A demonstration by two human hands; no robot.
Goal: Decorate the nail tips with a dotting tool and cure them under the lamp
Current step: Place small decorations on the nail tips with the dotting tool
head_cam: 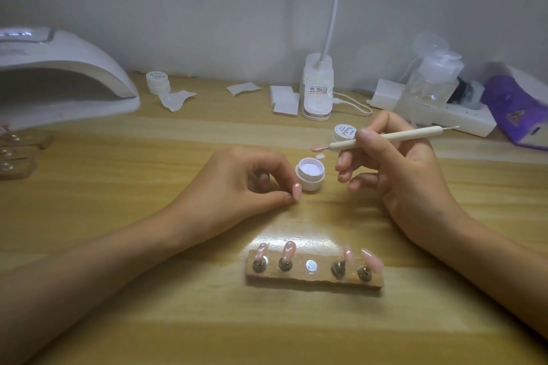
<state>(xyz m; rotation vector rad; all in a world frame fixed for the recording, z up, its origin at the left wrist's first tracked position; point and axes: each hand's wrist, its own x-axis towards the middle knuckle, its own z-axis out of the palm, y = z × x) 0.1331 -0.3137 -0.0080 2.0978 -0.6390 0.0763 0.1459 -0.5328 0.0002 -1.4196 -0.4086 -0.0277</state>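
Head view: open white jar [310,174], mid-desk [148,314], contains pale gel; labelled lid [344,132] behind it. Left hand [249,184] pinches pink nail tip [297,190] beside jar. Right hand [397,172] grips dotting tool [388,137]. Near: wooden holder [314,280], four tips. Far left: curing lamp [65,68].

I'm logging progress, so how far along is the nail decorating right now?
Done: gel jar open; left hand pinches one nail tip; the holder has its middle slot vacant. In hand: right hand grips the dotting tool. Left: no dots visible on any tip; curing under the lamp.
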